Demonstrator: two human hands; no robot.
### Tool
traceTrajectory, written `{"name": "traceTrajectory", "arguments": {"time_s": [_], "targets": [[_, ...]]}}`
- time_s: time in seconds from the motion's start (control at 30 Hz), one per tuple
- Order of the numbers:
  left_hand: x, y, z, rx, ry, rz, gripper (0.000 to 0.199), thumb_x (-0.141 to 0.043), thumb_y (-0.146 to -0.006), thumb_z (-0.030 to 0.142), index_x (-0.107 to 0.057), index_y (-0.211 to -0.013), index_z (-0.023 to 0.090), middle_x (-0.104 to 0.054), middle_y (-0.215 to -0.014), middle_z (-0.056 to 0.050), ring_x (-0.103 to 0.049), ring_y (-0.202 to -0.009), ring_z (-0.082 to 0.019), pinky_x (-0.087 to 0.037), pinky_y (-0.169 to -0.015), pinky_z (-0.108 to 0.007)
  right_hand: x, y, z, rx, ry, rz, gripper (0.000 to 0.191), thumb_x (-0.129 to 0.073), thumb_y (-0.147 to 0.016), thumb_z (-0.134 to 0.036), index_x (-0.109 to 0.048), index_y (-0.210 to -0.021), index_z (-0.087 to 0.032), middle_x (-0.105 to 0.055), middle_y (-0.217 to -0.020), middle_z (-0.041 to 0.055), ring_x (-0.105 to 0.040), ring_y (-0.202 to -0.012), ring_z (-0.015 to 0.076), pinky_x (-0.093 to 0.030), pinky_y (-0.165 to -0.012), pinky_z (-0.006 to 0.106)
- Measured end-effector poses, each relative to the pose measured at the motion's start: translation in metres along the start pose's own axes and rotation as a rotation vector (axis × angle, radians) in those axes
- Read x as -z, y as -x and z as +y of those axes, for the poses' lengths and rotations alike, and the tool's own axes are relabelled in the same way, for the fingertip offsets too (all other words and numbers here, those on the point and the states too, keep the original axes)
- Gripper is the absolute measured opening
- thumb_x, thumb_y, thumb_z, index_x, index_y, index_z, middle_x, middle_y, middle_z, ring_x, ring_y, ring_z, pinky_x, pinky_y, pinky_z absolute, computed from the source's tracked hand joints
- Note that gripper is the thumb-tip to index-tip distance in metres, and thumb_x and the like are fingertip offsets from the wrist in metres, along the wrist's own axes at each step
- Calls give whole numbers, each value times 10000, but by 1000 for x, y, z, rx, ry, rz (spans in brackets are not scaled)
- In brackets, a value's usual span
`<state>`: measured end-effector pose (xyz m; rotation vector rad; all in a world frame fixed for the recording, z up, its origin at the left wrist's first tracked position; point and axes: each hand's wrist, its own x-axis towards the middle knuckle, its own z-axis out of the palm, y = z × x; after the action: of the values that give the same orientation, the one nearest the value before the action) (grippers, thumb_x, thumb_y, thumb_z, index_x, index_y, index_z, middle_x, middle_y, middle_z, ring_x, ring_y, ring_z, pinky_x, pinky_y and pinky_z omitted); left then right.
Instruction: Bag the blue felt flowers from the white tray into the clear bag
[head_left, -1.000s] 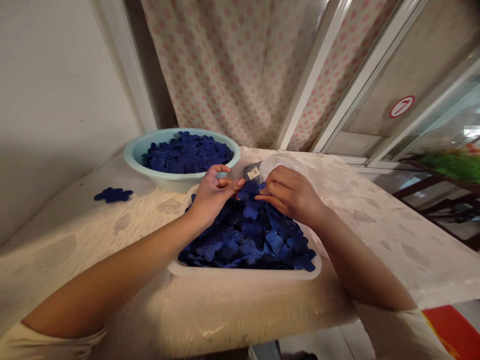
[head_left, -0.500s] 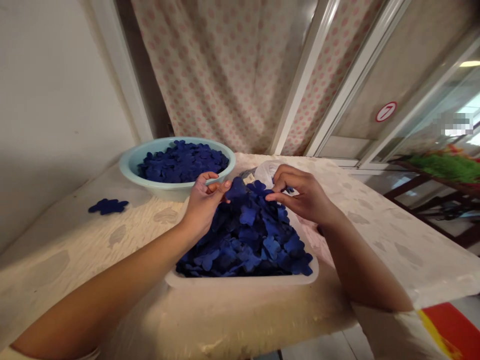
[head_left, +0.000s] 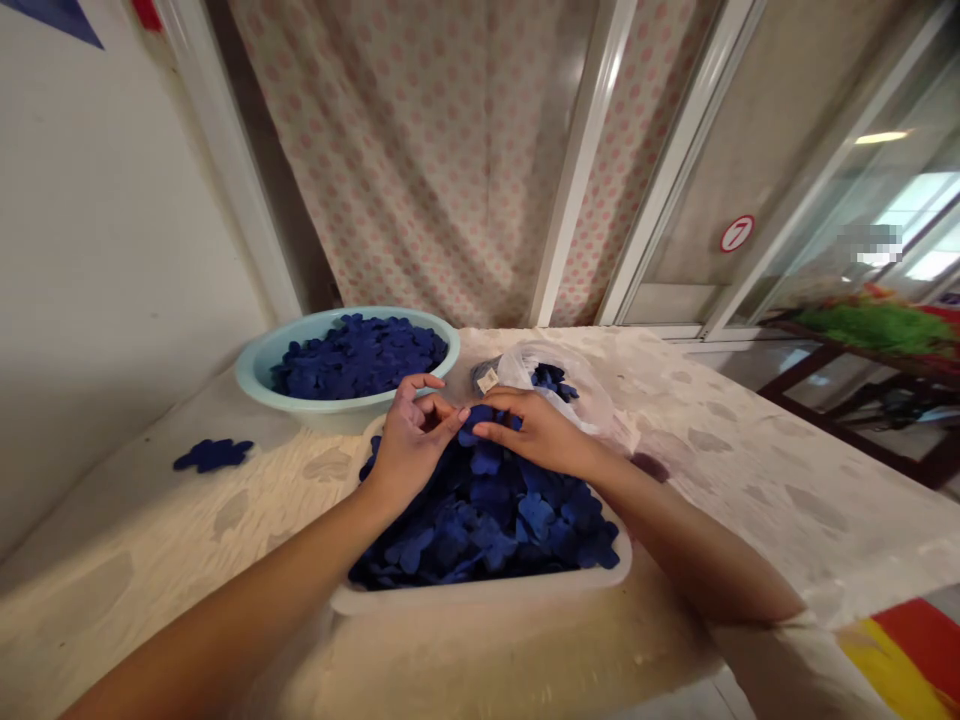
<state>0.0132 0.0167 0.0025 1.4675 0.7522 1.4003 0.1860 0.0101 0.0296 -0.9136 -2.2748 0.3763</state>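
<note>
Two hands, left hand (head_left: 412,445), right hand (head_left: 536,432), close together over blue felt flowers (head_left: 487,510), sign (head_left: 736,234) reading 7

Your bench (head_left: 150,560) wears a cream patterned cloth (head_left: 765,480). Toward its back left sits a pale blue basin (head_left: 300,412); nearer you, a white tray (head_left: 480,597) heaped with dark blue flowers (head_left: 487,530). A plastic bag (head_left: 577,390) lies just behind the tray, and a small clump of flowers (head_left: 213,455) lies apart at left.
</note>
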Motion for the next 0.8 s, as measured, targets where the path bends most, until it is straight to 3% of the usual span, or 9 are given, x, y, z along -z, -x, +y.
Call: {"name": "traceTrajectory", "arguments": {"time_s": [0.23, 0.4, 0.57, 0.7, 0.8], "targets": [[-2, 3, 4, 120, 1, -98, 391, -601, -733, 436, -535, -1014, 173, -596, -792, -16, -554, -664, -136, -456, -628, -260, -4, -1, 7, -40, -60, 100, 304, -377, -903, -358, -486, -701, -159, -494, -636, -22, -449, -591, 90, -357, -561, 203], [-2, 2, 3, 158, -102, -198, 237, -662, -681, 382, -621, -774, 168, -587, -654, 1, -524, -585, -132, -428, -566, -246, -11, 1, 7, -77, -66, 53, 398, -409, -875, -439, -462, -605, -152, -439, -555, -34, -395, -527, 76, -308, -516, 201], [0, -1, -3, 147, -134, -97, 212, -647, -690, 364, -575, -654, 168, -547, -566, 18, -491, -527, -121, -395, -519, -233, -3, 1, 14, -131, -127, 83, 402, -403, -874, -444, -447, -603, -151, -387, -558, -42, -372, -526, 70, -289, -501, 196], [1, -2, -4, 141, -95, -24, 190, -655, -673, 335, -572, -635, 169, -554, -565, 17, -492, -533, -126, -380, -515, -232, 15, 0, 17, -87, -124, -16, 267, -455, -864, -391, -507, -749, -156, -466, -662, -30, -448, -618, 85, -345, -584, 201], [0, -1, -1, 130, -77, -31, 146, -656, -658, 301, -588, -642, 172, -563, -578, 16, -508, -565, -138, -393, -551, -242, 22, 0, 17, -28, -33, -20, 308, -431, -878, -381, -466, -670, -157, -439, -630, -32, -438, -613, 88, -334, -581, 204]]}}
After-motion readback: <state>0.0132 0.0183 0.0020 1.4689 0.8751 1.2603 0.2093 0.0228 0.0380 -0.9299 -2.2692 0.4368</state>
